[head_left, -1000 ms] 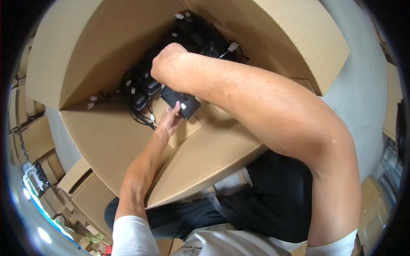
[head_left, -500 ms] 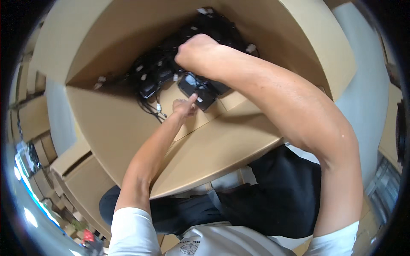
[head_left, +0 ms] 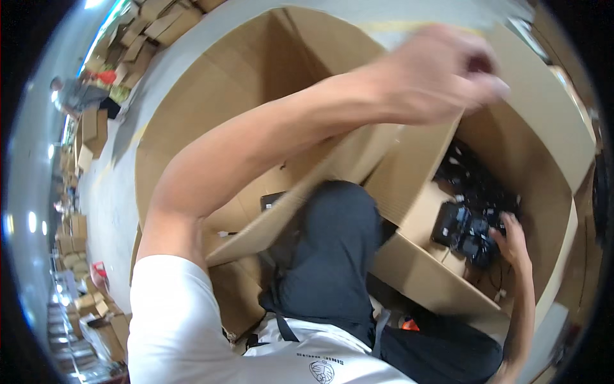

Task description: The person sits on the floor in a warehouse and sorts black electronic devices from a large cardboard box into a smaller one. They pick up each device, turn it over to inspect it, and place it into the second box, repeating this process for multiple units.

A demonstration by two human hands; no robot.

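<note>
Several flat black electronic devices point(head_left: 473, 233), tangled with dark cables and small light connectors, lie in a cardboard box point(head_left: 556, 166) on the right. My right hand point(head_left: 511, 242) reaches into this box with its fingers spread, beside the devices and perhaps touching them. My left arm stretches across the view from lower left. High above the rim between two boxes is my left hand point(head_left: 448, 77), its fingers curled and blurred by motion; whether it holds anything cannot be made out. A second open box point(head_left: 211, 121) on the left contains a black device point(head_left: 272, 200), partly hidden by the box wall.
Between the boxes, my knee point(head_left: 339, 224) presses close to their walls. Stacks of cartons point(head_left: 144, 41) line the far left, where another person point(head_left: 83, 93) is by a carton point(head_left: 94, 131). Grey floor point(head_left: 109, 198) runs along the left.
The view has swung left, so the box of devices now sits at the right and a second box shows. My left hand has left the devices and risen; my right hand has opened near them.
</note>
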